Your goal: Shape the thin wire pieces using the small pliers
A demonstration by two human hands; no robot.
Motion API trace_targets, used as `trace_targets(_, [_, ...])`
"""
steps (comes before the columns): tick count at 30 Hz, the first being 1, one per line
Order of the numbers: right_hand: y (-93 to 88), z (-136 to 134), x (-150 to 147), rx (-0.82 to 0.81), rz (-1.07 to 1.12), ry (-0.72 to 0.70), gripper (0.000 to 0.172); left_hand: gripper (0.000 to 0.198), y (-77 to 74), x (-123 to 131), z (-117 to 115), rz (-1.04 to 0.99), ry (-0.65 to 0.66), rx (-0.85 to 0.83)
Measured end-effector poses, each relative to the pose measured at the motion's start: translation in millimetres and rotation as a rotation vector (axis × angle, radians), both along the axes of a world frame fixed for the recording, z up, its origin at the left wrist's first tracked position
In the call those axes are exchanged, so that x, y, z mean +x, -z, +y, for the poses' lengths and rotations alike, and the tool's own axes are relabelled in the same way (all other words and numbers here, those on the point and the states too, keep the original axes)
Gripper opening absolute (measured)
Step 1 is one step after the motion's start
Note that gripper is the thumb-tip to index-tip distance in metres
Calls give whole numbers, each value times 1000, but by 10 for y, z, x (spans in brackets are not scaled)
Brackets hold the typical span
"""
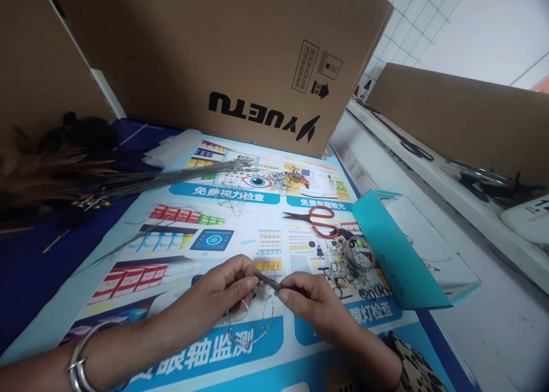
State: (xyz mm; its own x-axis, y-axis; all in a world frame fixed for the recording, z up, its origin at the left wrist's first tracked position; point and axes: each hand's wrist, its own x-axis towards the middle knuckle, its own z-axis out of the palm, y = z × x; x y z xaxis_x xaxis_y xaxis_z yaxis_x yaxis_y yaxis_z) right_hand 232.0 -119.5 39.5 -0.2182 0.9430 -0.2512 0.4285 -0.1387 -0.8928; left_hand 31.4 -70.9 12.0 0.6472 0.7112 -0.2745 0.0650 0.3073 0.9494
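Between my left hand (229,289) and my right hand (306,297) runs a slim dark strip (269,281). Both hands are closed, pinching it at its two ends; its exact kind cannot be made out. Below the fingers hangs a thin wire loop with small pink and clear beads (247,344), close to my left fingertips. Whether its ends are tied to the strip is hidden. Beyond my right hand lie red-handled scissors (319,221) with their blades pointing left. A silver bangle (78,364) circles my left wrist.
Several black rings and wire pieces (343,272) lie at right with a wire coil (360,253), beside an open turquoise box (386,254). Long thin wires (184,171) and brown feathers (26,169) are at left. A large carton (193,54) stands behind the printed sheet (266,375).
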Motion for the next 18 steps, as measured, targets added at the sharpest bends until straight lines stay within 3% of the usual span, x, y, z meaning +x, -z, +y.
trace_targets(11, [-32, -28, -69, -8, 17, 26, 25, 26, -156, 57, -47, -2, -34, -8])
trace_targets(18, [-4, -58, -135, -186, 140, 70, 25, 25, -44, 54, -64, 44, -86, 76])
